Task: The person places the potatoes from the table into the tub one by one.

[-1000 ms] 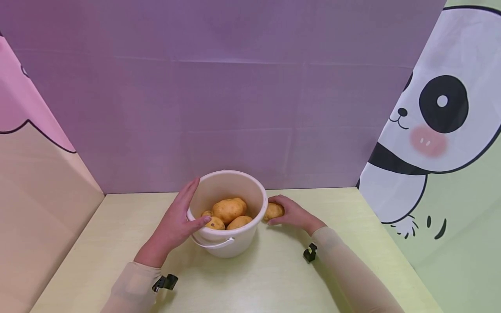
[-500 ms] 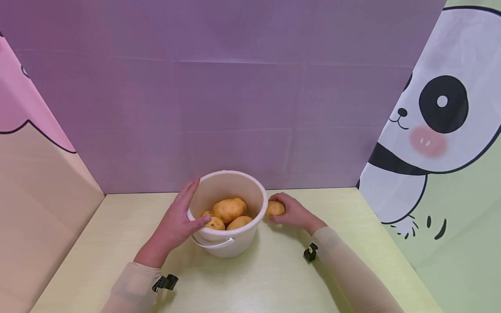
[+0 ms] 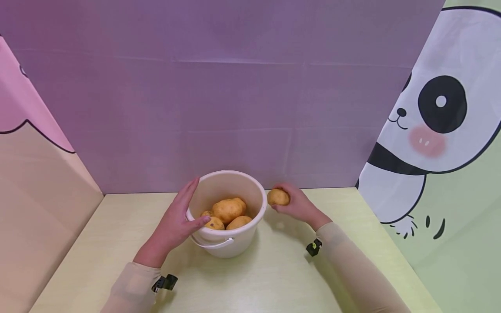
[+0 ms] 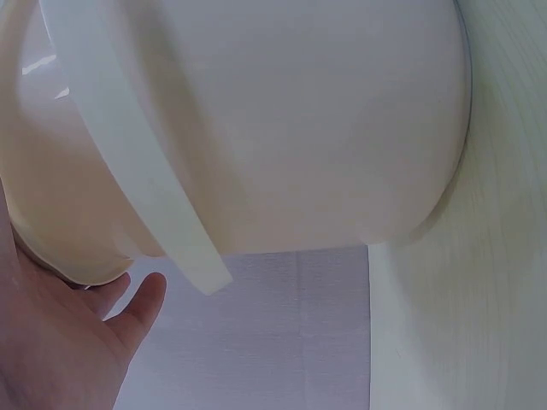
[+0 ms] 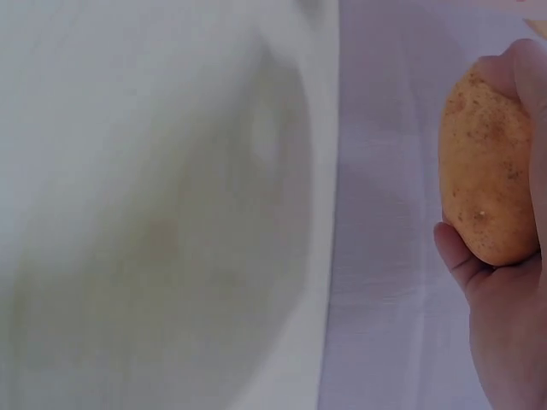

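A white bucket point(image 3: 238, 241) stands on the table in the head view, with several potatoes point(image 3: 229, 210) inside. My left hand point(image 3: 177, 226) holds its left rim, the thumb lapping over the near edge and the fingers along the outer side. In the left wrist view, that hand point(image 4: 60, 342) is at the rim beside the bucket's handle point(image 4: 141, 162). Just right of the bucket, my right hand point(image 3: 299, 204) grips a single potato point(image 3: 278, 197) between thumb and fingers. The right wrist view shows this potato point(image 5: 487, 171) raised off the table, a shadow lying beneath.
The pale wooden table point(image 3: 274, 278) runs back to a purple cloth wall point(image 3: 235, 95). A panda-print panel point(image 3: 438, 174) borders the right side and a pink and beige panel point(image 3: 39, 187) the left. The bucket's handle hangs down at its front.
My right hand has lifted the potato from the table beside the bucket, moving up and slightly right. The left hand and the bucket have stayed in place.
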The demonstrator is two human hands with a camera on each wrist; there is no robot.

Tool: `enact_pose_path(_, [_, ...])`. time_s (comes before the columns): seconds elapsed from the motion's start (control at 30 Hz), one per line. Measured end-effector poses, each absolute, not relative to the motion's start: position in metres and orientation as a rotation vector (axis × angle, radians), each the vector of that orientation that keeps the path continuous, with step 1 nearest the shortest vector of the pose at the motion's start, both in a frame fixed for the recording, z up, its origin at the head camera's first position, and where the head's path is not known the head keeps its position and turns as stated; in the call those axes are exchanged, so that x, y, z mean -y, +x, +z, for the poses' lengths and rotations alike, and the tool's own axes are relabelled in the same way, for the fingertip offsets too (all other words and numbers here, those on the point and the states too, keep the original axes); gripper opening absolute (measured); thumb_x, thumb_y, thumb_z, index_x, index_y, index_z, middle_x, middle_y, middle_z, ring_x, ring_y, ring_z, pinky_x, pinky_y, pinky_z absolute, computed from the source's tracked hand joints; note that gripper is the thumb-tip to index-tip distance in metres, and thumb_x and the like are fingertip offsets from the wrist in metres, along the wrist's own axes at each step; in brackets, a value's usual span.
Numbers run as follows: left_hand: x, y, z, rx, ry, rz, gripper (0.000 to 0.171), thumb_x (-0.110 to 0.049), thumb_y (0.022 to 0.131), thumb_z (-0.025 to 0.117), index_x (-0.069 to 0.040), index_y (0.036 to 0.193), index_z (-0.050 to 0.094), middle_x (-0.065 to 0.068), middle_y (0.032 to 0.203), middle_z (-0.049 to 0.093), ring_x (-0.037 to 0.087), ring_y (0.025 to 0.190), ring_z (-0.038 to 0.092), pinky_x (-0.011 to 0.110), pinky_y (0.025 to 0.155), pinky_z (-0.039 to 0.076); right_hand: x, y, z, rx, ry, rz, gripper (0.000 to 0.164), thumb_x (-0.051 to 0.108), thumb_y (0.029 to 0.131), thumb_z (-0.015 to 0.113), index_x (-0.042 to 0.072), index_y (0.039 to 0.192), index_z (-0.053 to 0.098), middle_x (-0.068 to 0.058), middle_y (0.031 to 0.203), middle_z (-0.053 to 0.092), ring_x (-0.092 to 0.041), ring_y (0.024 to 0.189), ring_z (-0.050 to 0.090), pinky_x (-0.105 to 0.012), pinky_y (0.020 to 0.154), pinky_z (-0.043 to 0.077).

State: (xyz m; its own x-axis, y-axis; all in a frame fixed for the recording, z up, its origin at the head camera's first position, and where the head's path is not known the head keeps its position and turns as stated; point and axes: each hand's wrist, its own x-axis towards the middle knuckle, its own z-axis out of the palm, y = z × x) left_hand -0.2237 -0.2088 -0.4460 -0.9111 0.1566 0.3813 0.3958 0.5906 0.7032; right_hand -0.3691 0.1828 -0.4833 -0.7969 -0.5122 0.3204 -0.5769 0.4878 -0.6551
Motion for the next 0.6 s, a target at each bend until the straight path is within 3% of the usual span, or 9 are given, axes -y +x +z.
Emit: enact_pose_path(0.6, [0.208,-0.224,-0.447,2.541,-0.447,-1.238,0.107,-0.038,0.093,0.085,-0.012,0.177,0.024,0.019,0.181,0.024,0.052,0.162,0.028,0.078,0.118,0.037,-0.18,-0.367,-0.436,2.473,0.985,1.304,0.053,0.012,0.09,0.091,0.008,0.138,0.07,-0.008,0.13,0.07,-0.027,0.109,0.067,-0.043,0.093,0.059])
